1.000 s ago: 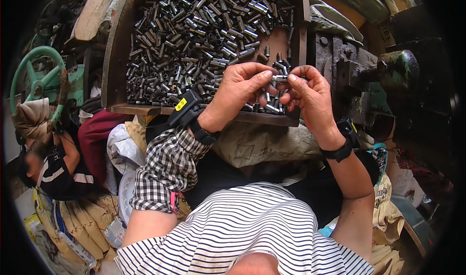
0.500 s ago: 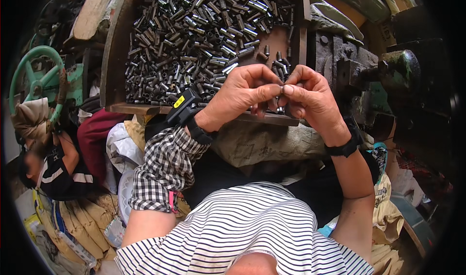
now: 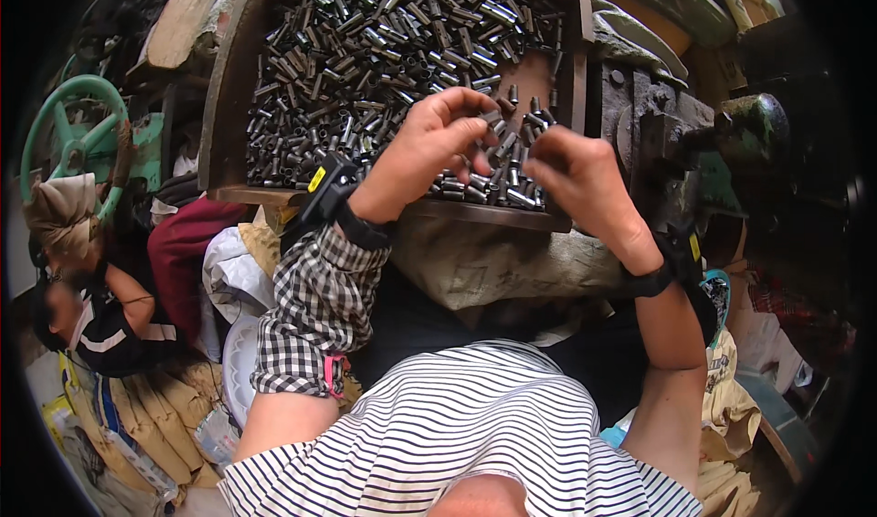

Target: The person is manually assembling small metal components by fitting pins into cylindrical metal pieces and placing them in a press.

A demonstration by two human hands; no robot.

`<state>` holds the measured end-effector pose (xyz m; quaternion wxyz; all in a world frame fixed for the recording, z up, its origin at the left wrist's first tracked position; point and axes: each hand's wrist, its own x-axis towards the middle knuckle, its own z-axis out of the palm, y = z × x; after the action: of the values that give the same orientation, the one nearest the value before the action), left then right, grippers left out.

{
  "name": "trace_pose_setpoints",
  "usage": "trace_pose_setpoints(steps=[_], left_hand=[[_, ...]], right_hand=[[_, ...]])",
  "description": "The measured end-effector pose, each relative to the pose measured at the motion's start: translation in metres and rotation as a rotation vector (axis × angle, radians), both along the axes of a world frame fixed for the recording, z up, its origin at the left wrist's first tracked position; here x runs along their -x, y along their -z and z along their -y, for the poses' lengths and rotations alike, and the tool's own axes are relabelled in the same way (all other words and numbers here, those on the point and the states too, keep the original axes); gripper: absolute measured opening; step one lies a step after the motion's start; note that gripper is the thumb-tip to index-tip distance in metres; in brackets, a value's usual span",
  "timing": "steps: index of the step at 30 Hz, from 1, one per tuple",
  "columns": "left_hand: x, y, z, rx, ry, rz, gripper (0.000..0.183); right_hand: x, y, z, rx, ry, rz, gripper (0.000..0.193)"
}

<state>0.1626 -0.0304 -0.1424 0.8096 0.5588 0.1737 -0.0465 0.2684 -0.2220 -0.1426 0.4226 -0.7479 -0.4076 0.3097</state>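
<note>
A wooden tray [image 3: 228, 88] holds a heap of short metal tubes [image 3: 365, 60], dark and shiny, lying every which way. My left hand [image 3: 437, 142] is over the tray's near right part, with a short metal tube [image 3: 491, 118] between its thumb and forefinger; its other fingers curl below. My right hand [image 3: 580, 174] hangs at the tray's near right corner, close above the tubes there. Its fingers point down and left and are smeared by motion, so whether they hold anything is hidden.
On the right, beside the tray, stands a dark, greasy machine [image 3: 658, 115]. A green handwheel [image 3: 73, 142] is at the left, near another person [image 3: 119, 316]. Sacking [image 3: 493, 266] lies below the tray's near edge, and stacked tan sacks [image 3: 155, 426] are at lower left.
My hands, which met at the fingertips over the tray's near edge, have parted. The left has moved up and left, the right slightly to the right. The view has shifted a little.
</note>
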Motion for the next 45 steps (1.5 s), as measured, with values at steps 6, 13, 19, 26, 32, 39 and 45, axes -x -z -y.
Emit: trace_pose_setpoints(steps=[6, 13, 19, 26, 32, 39, 45], left_hand=[[-0.006, 0.006, 0.000, -0.253, 0.009, -0.086, 0.026], [-0.002, 0.029, 0.007, -1.375, 0.187, 0.160, 0.021], [-0.012, 0.036, 0.019, -1.530, 0.297, 0.083, 0.021], [-0.015, 0.044, 0.026, -1.613, 0.337, 0.092, 0.019], [-0.016, 0.039, 0.021, -1.266, 0.212, 0.202, 0.014], [-0.013, 0.012, 0.019, -0.151, 0.138, -0.025, 0.018], [-0.011, 0.013, 0.018, -0.115, 0.117, -0.029, 0.020]], right_hand=[[0.010, -0.001, -0.021, 0.461, -0.426, 0.657, 0.015], [0.008, 0.007, -0.024, 0.360, -0.428, 0.712, 0.012], [0.011, 0.001, -0.008, 0.137, -0.039, 0.716, 0.015], [0.001, 0.005, 0.009, -0.057, 0.121, 0.363, 0.017], [0.000, 0.009, 0.009, -0.139, 0.242, -0.115, 0.017], [0.000, -0.006, 0.010, -0.115, 0.327, -0.460, 0.012], [-0.001, -0.001, 0.012, -0.171, 0.278, -0.434, 0.012]])
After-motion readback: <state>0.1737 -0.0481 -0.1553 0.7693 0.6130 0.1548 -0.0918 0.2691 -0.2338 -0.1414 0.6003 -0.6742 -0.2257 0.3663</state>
